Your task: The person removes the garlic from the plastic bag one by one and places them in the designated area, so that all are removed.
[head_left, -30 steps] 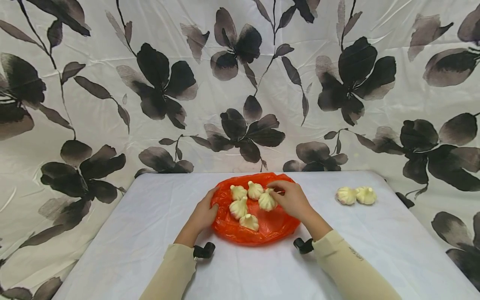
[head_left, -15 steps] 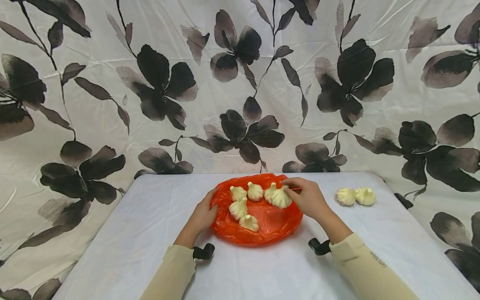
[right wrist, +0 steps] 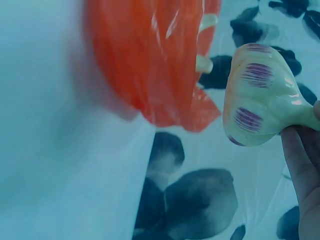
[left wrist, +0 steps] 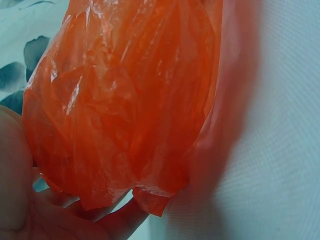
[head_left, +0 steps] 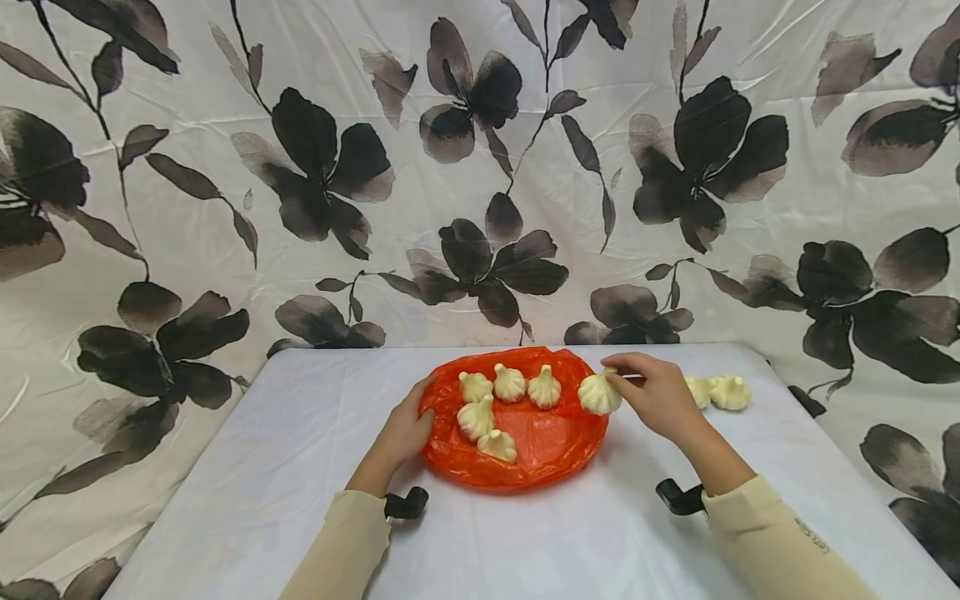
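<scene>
An orange-red plastic bag (head_left: 558, 442) sits with its mouth rolled wide on the table. Several garlic bulbs (head_left: 544, 387) are inside, mostly toward the left and back. My left hand (head_left: 403, 429) holds the bag's left side, thumb at the rim; in the left wrist view its fingers (left wrist: 120, 220) pass behind the plastic. My right hand (head_left: 660, 398) pinches another garlic bulb (head_left: 599, 393) by its stem, over the bag's right edge. Purple streaks mark this bulb (right wrist: 260, 100) in the right wrist view.
Two more garlic bulbs (head_left: 729, 392) lie side by side on the white-covered table (head_left: 510, 550), right of the bag; the right hand partly hides one. A floral curtain (head_left: 480, 167) hangs behind the table's far edge.
My right hand has moved right, carrying a garlic bulb from among the others inside the bag out to its right edge. The left hand has stayed at the bag's left side.
</scene>
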A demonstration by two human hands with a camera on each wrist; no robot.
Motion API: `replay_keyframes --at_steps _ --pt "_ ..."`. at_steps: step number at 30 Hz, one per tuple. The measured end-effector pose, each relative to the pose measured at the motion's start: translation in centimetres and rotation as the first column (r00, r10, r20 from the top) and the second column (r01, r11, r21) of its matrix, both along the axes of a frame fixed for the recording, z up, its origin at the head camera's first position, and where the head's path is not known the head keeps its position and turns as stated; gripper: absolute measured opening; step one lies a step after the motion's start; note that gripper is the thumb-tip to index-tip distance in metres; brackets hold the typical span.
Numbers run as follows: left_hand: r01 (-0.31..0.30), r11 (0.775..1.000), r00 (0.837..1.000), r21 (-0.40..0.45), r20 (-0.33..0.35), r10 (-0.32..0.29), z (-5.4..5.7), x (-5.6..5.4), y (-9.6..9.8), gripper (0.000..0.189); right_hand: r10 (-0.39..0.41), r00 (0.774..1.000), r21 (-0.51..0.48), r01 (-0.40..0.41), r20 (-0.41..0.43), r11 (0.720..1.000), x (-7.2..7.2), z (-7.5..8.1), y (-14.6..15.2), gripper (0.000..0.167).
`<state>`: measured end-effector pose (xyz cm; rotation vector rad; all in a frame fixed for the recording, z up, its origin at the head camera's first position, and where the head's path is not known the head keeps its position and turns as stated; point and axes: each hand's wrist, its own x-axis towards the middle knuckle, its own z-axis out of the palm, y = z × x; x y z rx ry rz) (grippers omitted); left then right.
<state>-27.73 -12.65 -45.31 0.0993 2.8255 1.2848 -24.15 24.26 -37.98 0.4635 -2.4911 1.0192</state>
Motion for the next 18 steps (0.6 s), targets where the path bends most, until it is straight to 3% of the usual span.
replay_keyframes --at_steps 18 --pt "-0.002 1.000 1.000 0.009 0.017 0.002 0.1 -0.1 0.1 0.059 -0.114 0.993 0.063 0.116 -0.030 0.991 1.4 0.1 5.2 0.023"
